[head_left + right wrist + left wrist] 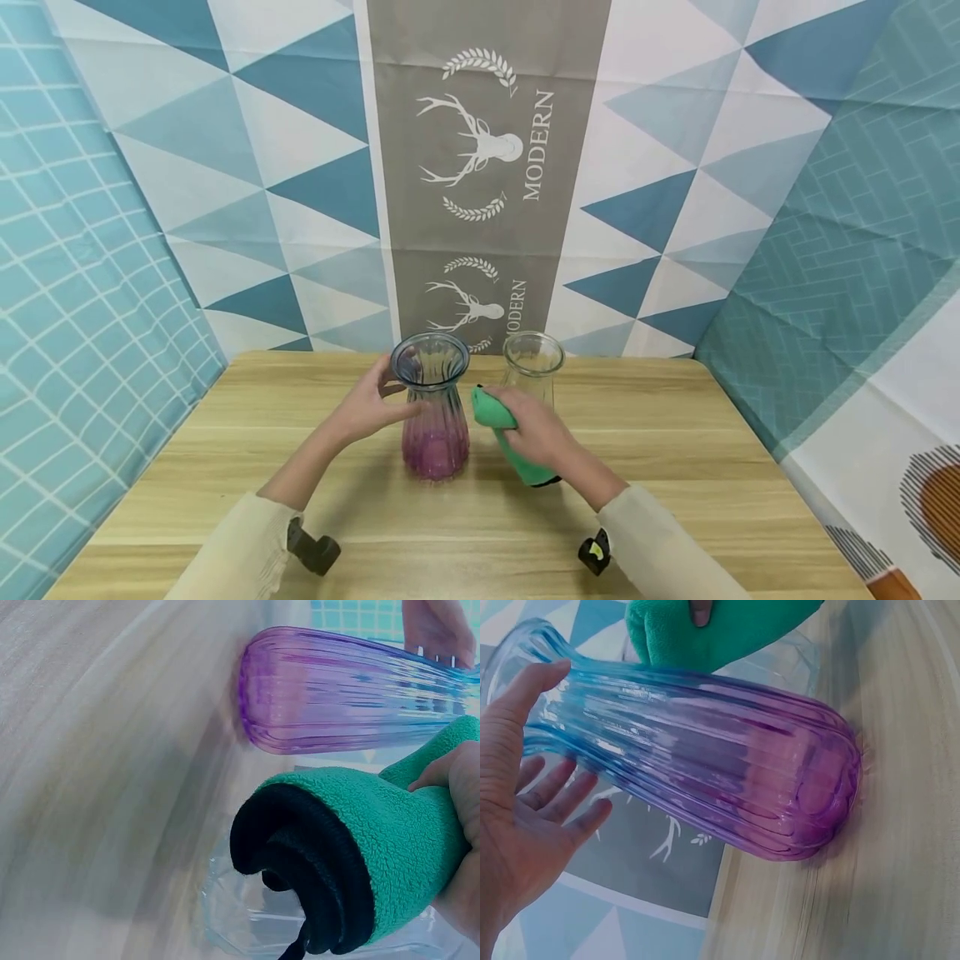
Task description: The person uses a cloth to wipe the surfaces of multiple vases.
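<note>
A glass vase (437, 417), blue at the rim and purple at the base, stands upright on the wooden table. My left hand (378, 402) is at the left of its neck, thumb at the front and fingers apart toward the back. In the left wrist view, the thumb of that hand (525, 795) overlaps the vase's (705, 750) blue neck and the fingers are spread loosely. My right hand (536, 427) grips a folded green cloth (491, 410) with dark edging. The cloth (352, 840) hangs down below the hand in the right wrist view.
A clear glass vase (534, 354) stands right behind my right hand, partly hidden by it and the cloth. The wooden table (450, 542) ends at a patterned wall covering (322, 208). Tiled-pattern sheets (67, 275) border the left side.
</note>
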`<state>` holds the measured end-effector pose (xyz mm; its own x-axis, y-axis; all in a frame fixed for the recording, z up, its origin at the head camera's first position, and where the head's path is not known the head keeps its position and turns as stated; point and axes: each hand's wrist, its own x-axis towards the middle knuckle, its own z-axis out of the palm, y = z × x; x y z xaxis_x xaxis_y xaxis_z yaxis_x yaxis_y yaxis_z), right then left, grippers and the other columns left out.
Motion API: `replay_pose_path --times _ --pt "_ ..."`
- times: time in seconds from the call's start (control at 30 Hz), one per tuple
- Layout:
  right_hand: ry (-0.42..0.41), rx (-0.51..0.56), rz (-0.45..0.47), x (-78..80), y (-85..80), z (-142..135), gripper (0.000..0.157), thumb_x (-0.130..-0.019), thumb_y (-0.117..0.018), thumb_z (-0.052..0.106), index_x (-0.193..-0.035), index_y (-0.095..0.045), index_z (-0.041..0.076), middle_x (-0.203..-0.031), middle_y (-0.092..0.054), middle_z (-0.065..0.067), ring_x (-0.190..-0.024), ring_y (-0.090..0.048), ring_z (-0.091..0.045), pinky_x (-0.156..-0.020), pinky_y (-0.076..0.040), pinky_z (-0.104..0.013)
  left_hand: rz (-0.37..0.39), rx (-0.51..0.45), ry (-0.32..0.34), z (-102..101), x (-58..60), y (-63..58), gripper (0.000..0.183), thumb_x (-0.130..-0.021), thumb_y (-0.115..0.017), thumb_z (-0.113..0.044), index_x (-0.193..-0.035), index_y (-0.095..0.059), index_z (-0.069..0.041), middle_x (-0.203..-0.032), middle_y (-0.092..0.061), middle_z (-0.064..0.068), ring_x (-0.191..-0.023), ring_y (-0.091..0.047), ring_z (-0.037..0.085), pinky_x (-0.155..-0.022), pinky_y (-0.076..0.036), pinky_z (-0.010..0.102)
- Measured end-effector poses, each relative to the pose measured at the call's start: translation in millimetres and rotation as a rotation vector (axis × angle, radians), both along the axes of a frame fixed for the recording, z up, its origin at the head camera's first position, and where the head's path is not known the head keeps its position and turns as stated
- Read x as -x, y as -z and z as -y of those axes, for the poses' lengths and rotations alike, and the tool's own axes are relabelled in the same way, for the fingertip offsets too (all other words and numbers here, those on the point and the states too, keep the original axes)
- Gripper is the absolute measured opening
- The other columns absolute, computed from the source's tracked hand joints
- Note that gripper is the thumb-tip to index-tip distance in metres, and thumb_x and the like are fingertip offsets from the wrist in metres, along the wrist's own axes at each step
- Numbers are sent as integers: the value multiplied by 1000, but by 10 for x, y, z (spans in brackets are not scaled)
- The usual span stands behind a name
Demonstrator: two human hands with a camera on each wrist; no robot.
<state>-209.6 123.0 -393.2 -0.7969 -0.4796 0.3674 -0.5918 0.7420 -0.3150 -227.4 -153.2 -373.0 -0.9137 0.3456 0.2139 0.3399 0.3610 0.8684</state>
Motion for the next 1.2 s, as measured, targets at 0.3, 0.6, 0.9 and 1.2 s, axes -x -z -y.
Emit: replay_pose_path --times 0.3,0.6,0.9,1.2 --pt "4 33 -7 -59 -92 -113 55 -82 -62 1 -134 -49 14 -132 -57 -7 -116 -56 -27 -90 -51 -45 -68 -15 -107 56 -169 7 83 -75 -78 -25 -140 -30 -6 -125 -49 16 -118 -49 33 -101 -45 47" --pt "9 42 -27 -80 -129 -252 48 -87 -60 5 -133 -50 13 -133 -55 -8 -123 -52 -27 -98 -47 -46 -131 -16 -168 8 -366 16 66 -74 -79 -25 -125 -41 -5 -110 -52 11 -102 -54 25 -90 -51 40" --pt "23 29 -47 -143 -195 -363 54 -86 -60 3 -137 -47 13 -134 -55 -8 -121 -54 -29 -94 -49 -48 -195 12 -116 -158 -554 20 51 -74 -80 -25 -110 -50 -6 -102 -59 10 -95 -57 27 -81 -54 29" --pt "24 38 -88 -231 -283 -528 55 -84 -63 4 -136 -48 14 -130 -57 -9 -114 -58 -29 -86 -52 -47 -177 32 38 -402 -673 30 44 -79 -75 -27 -112 -53 -8 -106 -61 7 -97 -60 22 -86 -54 41"
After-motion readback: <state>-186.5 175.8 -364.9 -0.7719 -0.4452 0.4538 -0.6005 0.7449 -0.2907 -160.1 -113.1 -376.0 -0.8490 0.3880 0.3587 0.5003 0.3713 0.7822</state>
